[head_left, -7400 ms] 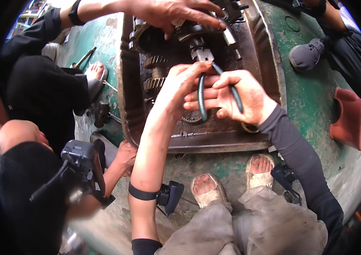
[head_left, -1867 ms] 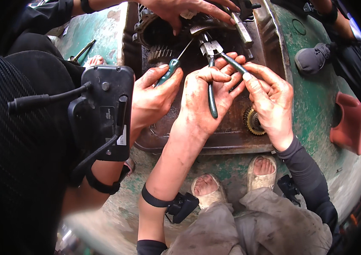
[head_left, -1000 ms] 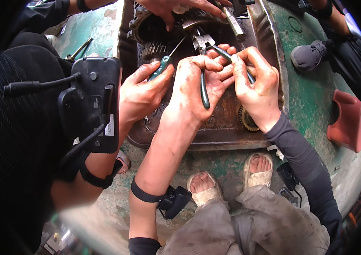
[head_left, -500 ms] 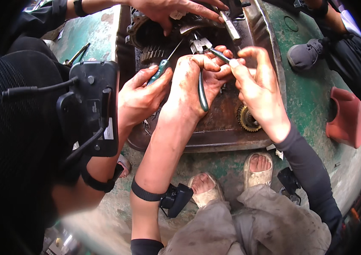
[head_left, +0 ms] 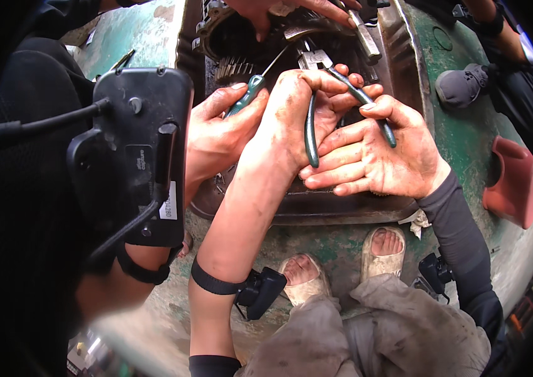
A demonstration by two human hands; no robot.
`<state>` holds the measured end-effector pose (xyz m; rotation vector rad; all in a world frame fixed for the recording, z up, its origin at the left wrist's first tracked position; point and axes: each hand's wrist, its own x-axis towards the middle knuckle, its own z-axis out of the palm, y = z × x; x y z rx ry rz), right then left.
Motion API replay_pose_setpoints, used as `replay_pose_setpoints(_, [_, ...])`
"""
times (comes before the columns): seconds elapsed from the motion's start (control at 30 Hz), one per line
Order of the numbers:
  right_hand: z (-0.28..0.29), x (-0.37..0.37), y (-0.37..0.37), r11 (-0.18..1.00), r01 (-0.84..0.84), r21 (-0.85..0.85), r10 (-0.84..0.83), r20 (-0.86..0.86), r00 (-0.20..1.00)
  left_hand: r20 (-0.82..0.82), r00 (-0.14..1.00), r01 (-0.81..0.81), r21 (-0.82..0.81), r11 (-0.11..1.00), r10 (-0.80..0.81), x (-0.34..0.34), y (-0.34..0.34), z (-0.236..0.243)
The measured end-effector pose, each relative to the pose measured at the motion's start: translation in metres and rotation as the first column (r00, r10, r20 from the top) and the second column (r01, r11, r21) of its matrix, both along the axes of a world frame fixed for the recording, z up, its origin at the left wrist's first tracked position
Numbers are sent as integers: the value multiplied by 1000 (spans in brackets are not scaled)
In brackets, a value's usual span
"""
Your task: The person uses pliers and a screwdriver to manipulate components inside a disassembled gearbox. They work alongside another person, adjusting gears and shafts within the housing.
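over the tray [head_left: 342,216], both hands [head_left: 288,119] [head_left: 398,154] touch pliers [head_left: 314,60], right fingers [head_left: 340,157] outstretched.

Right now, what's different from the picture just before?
The right hand has opened out: its fingers, curled before, now stretch leftward. The left hand still holds the pliers, and a co-worker's hand beside it still holds the green screwdriver.

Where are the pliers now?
In the head view's upper middle, the pliers are in the person's left hand, touching the right hand, right of the green-handled screwdriver.
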<state>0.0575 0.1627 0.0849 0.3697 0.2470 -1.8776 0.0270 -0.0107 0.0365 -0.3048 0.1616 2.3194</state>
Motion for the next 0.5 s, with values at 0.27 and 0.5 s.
replay_pose_setpoints(0.27, [11, 6, -11, 977, 213, -4, -211, 119, 970, 41, 986, 162, -90, 983, -159, -8, 2, 11])
replay_pose_setpoints(0.5, [6, 9, -21, 952, 304, -40, -297, 129, 946, -66, 990, 93, -328, 940, -121, -3, 2, 11])
